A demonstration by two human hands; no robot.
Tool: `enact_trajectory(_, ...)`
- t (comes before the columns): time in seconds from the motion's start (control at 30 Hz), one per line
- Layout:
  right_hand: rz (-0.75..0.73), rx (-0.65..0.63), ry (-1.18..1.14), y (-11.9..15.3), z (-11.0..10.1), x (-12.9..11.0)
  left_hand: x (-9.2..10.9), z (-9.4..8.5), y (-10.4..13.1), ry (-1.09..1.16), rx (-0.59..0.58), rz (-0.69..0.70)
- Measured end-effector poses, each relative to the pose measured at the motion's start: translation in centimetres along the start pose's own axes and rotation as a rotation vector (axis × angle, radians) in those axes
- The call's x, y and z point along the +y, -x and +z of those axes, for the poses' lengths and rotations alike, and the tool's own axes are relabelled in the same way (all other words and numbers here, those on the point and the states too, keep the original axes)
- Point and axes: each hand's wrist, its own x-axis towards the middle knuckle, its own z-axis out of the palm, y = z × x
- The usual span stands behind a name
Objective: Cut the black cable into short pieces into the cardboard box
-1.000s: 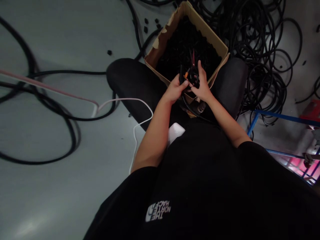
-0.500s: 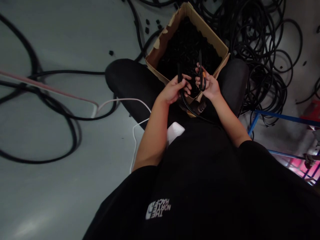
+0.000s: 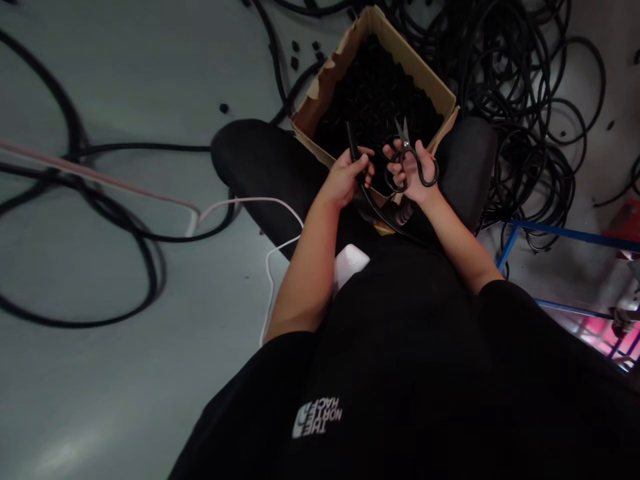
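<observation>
My left hand (image 3: 349,177) is closed round a black rubber hose (image 3: 353,141), whose free end points up over the cardboard box (image 3: 414,52). The rest of the hose curves down past the box's near corner toward my lap. In my right hand (image 3: 420,175) is a pair of scissors (image 3: 405,148) with black looped handles. Their blades point away from me and are slightly apart, clear of the hose. Short black cut pieces (image 3: 373,87) fill much of the box, which stands between my legs.
Tangled black hose (image 3: 520,80) is heaped at the upper right, and wide loops (image 3: 145,267) lie on the floor at left. A white device (image 3: 351,262) with a white cord rests at my lap. A blue metal frame (image 3: 560,233) stands at right.
The scissors have turned from edge-on to flat in my right hand, with blades and both loops now showing. My left fingers have closed more round the hose, its end tilting slightly left.
</observation>
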Motion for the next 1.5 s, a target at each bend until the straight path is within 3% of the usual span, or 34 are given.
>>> enact_trajectory(0.2, -0.015, 0.061, 0.328, 2.0, 2.3, 0.2, 0.4, 0.6, 0.5, -0.074, 0.009, -0.019)
enact_trajectory(0.3, -0.016, 0.150, 0.355, 2.9, 3.6, -0.8, 0.1, -0.2, 0.2, -0.162, -0.013, -0.001)
enact_trajectory(0.4, -0.001, 0.150, 0.376, 3.6, 3.9, -3.0, -1.3, -2.1, -0.9, -0.221, 0.126, 0.041)
enact_trajectory(0.47, -0.017, 0.082, 0.516, 3.8, 3.0, -4.6, -2.5, -3.1, -1.6, -0.259, 0.255, 0.060)
enact_trajectory(0.53, -0.043, -0.011, 0.711, 3.4, 1.5, -5.6, -3.4, -3.3, -2.1, -0.299, 0.297, 0.088)
enact_trajectory(0.63, -0.022, -0.106, 0.962, 2.2, -1.1, -5.5, -3.4, -2.3, -2.0, -0.315, 0.214, 0.131)
enact_trajectory(0.77, 0.088, -0.099, 1.121, 0.5, -2.7, -3.5, -1.9, -0.8, -1.2, -0.310, 0.168, 0.144)
enact_trajectory(0.9, 0.154, -0.110, 1.141, -0.2, -2.4, -2.3, -1.1, -0.2, -0.4, -0.345, 0.137, 0.122)
enact_trajectory(1.17, 0.207, -0.092, 1.103, -0.9, -1.9, -2.3, -2.2, -0.5, -0.2, -0.406, 0.021, 0.080)
enact_trajectory(1.33, 0.242, -0.148, 1.071, -1.3, -1.7, -2.0, -1.3, -0.1, 0.4, -0.457, 0.043, 0.114)
enact_trajectory(1.5, 0.261, -0.032, 1.173, -1.1, -0.7, -1.6, -0.7, 0.6, 0.8, -0.549, 0.069, 0.107)
